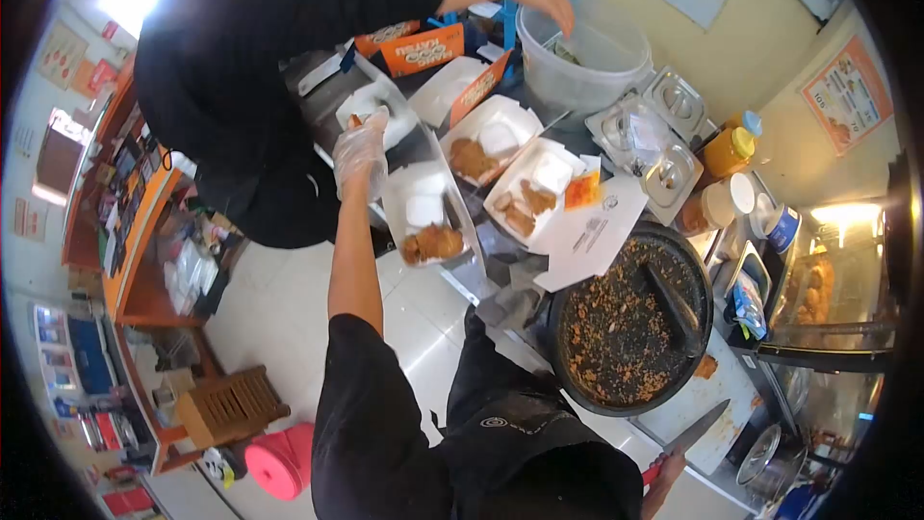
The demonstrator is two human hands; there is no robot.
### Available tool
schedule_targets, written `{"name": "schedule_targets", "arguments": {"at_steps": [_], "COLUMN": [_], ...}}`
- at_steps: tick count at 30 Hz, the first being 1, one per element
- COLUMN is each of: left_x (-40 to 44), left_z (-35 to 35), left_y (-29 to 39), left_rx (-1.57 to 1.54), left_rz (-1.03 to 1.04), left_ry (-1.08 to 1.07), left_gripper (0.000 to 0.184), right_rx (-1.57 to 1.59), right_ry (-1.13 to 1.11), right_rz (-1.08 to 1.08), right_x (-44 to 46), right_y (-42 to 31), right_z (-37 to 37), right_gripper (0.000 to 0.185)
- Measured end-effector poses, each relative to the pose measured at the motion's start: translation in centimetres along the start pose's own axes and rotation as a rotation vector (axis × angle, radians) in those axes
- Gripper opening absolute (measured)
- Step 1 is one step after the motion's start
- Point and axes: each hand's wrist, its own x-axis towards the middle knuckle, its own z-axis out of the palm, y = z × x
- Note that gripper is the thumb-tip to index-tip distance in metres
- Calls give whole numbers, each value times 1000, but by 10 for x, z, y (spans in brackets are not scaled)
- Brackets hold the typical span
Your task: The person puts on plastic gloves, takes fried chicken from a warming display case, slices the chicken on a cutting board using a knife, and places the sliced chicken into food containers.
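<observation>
My left hand point(361, 146), in a clear plastic glove, reaches to a white takeaway box point(397, 125) and is closed around a small brown piece of fried chicken point(355, 120), mostly hidden by the fingers. Nearer to me, an open box point(460, 195) holds rice point(424, 211) and fried chicken point(430, 245). Two more open boxes beside it also contain rice and chicken; one has an orange sachet point(582, 190). Low on the right, my right hand point(664, 478) grips a knife point(701, 426) by its red handle, its blade over the white cutting board point(664, 417).
A large black pan point(626, 327) with crumbs and tongs stands before me. A co-worker point(241, 87) at the left reaches an arm into a clear tub point(587, 77). Metal lids point(677, 101), sauce bottles point(729, 149) and a lit display case point(828, 289) line the right.
</observation>
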Motion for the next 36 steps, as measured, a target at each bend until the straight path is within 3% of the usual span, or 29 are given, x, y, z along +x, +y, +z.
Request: {"name": "schedule_targets", "arguments": {"at_steps": [4,7,9,12,14,15,17,18,19,20,21,22,23,26,28,29,30,31,34,35,36], "left_x": [95,170,163,79,-6,-56,-183,-256,-336,-409,-481,-548,-614,-807,-932,-988,-1047,-1105,-1236,-1261,-1280], "left_z": [21,45,40,25,41,59,115,145,166,181,191,196,201,218,244,250,277,307,405,401,419], "left_y": [-18,-88,-115,-91,-69,-60,-45,-38,-31,-29,-25,-17,-7,50,88,100,107,118,159,175,198], "left_rx": [269,398,265,74,-85,-161,-307,-351,-375,-398,-416,-418,-420,-472,-426,-392,-302,-273,-154,-399,-486], "left_rz": [208,638,604,610,692,736,813,840,872,911,953,1015,1093,1510,1949,2206,2131,2189,2542,2394,2529], "left_ry": [-151,-27,-8,238,270,194,-88,-297,-515,-725,-929,-1103,-1259,-1560,-1499,-1392,-1508,-1468,-796,-940,-718], "left_gripper": [60,57,54,49,46,45,42,41,39,38,37,36,35,33,36,40,41,33,25,27,36], "right_rx": [7,-10,-39,13,30,-214,30,78,206,-2,35,-15,148,7,14,70,112,278,536,604,661], "right_ry": [31,35,46,65,15,7,-184,-131,-261,-265,-313,-428,-370,-457,-329,-252,-183,-132,92,154,181], "right_rz": [-27,-68,-97,-181,-303,-482,-77,119,135,-251,-91,-58,-56,-325,-407,-283,-147,-33,240,276,254], "right_x": [-19,-35,-38,-42,-10,-1,-6,-8,8,25,26,36,30,53,63,57,54,54,45,37,32], "right_y": [-9,-23,-25,-29,2,8,-4,-12,1,30,4,3,2,39,70,85,102,126,180,178,192], "right_z": [9,16,15,11,-3,-2,-5,-7,-27,-35,-53,-79,-102,-204,-255,-276,-298,-314,-341,-354,-361], "right_gripper": [32,31,29,27,16,11,9,12,27,37,41,43,43,36,33,35,37,35,28,28,27]}}
